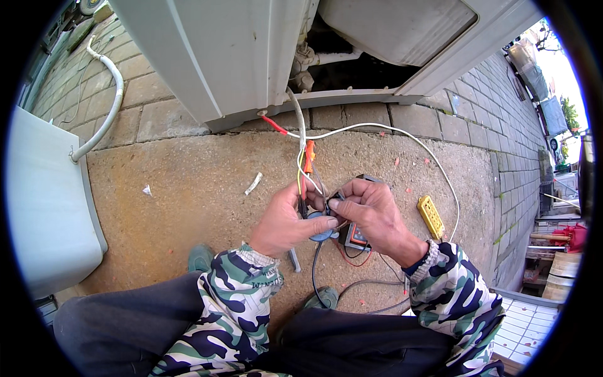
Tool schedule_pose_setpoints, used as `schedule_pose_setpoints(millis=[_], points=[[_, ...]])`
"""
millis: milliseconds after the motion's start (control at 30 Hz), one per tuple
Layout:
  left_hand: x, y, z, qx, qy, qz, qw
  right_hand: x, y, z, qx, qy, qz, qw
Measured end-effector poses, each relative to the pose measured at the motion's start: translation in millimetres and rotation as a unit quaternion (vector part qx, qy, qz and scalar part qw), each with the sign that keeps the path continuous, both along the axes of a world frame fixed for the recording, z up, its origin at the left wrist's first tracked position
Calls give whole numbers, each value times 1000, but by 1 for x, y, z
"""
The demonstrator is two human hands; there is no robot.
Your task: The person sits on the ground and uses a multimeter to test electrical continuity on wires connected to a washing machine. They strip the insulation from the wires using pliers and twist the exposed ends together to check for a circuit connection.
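Note:
My left hand (pixel 286 223) and my right hand (pixel 374 213) meet at the middle, fingers closed on thin wires and a small dark piece (pixel 333 202) too small to name. The wires come from a grey-white cable (pixel 296 113) out of the open lower part of a white appliance (pixel 207 50). An orange-handled tool (pixel 309 157) stands just above my left fingers among the wires. Beneath my hands are a blue round object (pixel 319 235) and a dark device with orange trim (pixel 357 237), with leads running from it.
A white cabinet (pixel 47 201) with a hose (pixel 113 75) stands left. A yellow power strip (pixel 430 217) lies right on the concrete, a white cord (pixel 421 141) curving to it. A white offcut (pixel 253 182) lies ahead. Paving and stacked items line the right.

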State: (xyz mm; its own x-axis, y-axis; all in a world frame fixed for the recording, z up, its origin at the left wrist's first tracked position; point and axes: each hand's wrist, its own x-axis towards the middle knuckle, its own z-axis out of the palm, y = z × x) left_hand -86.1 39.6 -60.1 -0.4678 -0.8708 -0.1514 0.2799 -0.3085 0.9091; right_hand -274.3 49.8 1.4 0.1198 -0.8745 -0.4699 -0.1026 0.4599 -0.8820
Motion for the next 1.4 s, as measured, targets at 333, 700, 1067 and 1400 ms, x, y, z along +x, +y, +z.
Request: schedule_pose_setpoints(millis=[333,700,1067,1400], points=[[0,1,-1,56,-35,-6,998,1,-2,7,37,-41,16,998],[4,-2,-12,70,23,-1,997,0,-5,5,53,29,-55,997],[-2,1,-6,0,-61,-7,998,-1,-4,2,9,4,-21,1000],[3,-1,-6,15,-62,12,998,-4,-3,-2,-18,68,-56,996]])
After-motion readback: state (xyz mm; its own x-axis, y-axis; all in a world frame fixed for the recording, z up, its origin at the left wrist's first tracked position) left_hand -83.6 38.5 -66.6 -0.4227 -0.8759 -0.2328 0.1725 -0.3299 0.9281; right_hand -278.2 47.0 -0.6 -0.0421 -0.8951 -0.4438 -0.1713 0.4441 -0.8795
